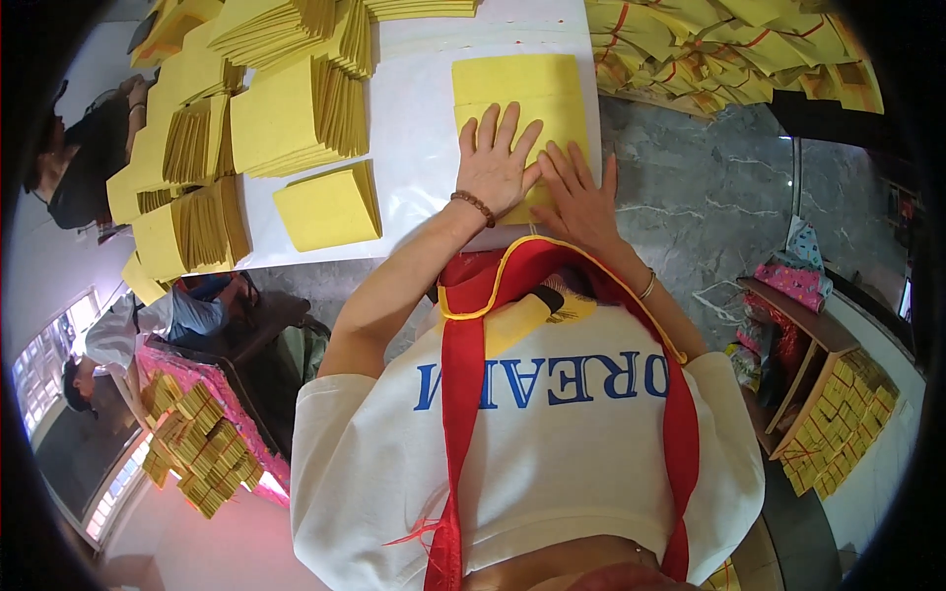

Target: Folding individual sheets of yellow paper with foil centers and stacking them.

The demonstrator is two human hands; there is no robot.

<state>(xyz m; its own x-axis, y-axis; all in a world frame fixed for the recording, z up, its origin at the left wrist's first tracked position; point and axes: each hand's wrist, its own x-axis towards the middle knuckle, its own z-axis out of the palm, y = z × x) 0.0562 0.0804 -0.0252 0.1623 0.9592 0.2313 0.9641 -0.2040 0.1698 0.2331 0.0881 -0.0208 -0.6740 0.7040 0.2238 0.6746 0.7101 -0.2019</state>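
Observation:
A yellow paper sheet (517, 79) lies at the right end of the white-covered table (414, 118), with a crease running across it. My left hand (498, 163) rests flat on its near part, fingers spread; a beaded bracelet circles that wrist. Beside it, my right hand (581, 200) also lies flat, its fingers stretched over the paper's lower right edge and the table's border. Whether the paper is one sheet or several layers I cannot tell. To the left, a small folded yellow paper bundle (330, 205) sits near the table's front edge.
Stacks of folded yellow paper (296, 113) fill the table's left side. More yellow bundles with red bands (729, 49) are piled at the back right. A person (123, 335) sits at the left near banded yellow bundles (202, 443). A wooden shelf unit (803, 364) stands at the right.

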